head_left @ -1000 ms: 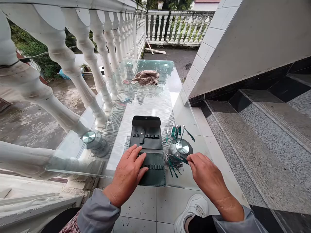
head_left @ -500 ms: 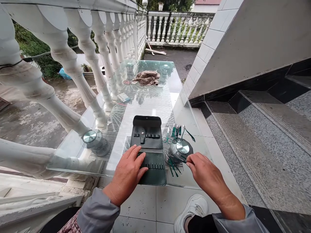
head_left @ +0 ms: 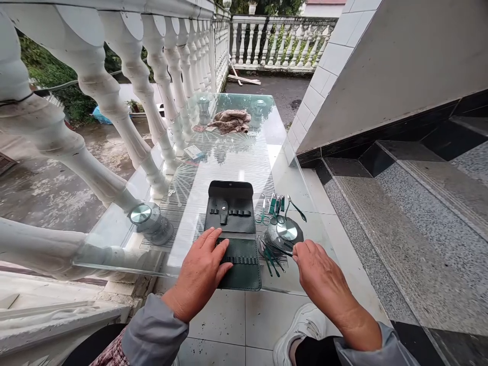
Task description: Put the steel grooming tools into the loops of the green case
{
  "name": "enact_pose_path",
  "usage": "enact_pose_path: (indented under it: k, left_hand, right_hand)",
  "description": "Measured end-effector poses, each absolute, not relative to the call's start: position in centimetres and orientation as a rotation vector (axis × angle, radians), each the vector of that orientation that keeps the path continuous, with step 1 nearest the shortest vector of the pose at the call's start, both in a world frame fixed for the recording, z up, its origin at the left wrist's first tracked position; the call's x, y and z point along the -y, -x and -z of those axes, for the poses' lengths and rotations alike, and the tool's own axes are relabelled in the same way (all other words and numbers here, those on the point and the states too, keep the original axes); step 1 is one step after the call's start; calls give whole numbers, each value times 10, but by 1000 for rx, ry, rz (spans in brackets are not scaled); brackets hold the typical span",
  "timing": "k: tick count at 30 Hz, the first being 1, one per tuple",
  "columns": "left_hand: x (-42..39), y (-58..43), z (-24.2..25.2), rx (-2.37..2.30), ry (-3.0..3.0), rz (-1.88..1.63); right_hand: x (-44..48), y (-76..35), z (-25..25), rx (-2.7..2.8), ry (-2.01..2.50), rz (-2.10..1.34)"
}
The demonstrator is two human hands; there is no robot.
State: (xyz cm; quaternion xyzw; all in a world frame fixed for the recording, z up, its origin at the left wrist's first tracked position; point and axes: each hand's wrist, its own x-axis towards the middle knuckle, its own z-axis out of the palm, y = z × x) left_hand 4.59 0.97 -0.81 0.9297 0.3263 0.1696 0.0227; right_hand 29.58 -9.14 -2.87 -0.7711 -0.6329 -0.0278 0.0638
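A green manicure case lies unfolded on the glass table, its elastic loops empty. My left hand rests flat on its lower left part, fingers apart. To the right of the case, my right hand pinches the end of a slim dark manicure tool; its exact kind is unclear. Several slender green-handled tools lie fanned out beside the case. Farther up are green-handled scissors, nail clippers and cuticle nippers.
The glass table has metal-capped legs, one cap showing beneath the tools. A crumpled brown cloth and a small box lie farther back. White balusters line the left; stone steps rise on the right.
My right hand has shifted very slightly, still pinching the slim tool. My left hand stays on the case.
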Motion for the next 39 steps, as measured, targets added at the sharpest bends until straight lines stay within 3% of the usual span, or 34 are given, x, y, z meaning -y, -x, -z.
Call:
enact_pose_path:
  k: [8,17,24,32,39]
  left_hand:
    - [-9,-47,7,-1016,-2890,-512]
    - [-9,-47,3,-930,-2748,-774]
    - [-3,-51,-8,-902,-2408,-895]
    - [-1,-55,-15,-969,-1991,-783]
    - [-6,-44,-31,-1059,-1804,-1082]
  right_hand:
    - [90,-298,25,1672,2230,-142]
    - [85,-290,8,1046,1826,-943]
    - [78,-252,-4,980,1553,-1178]
    - [66,-209,-2,1316,1485,-1074]
    - [49,-214,-10,1153,1521,-794]
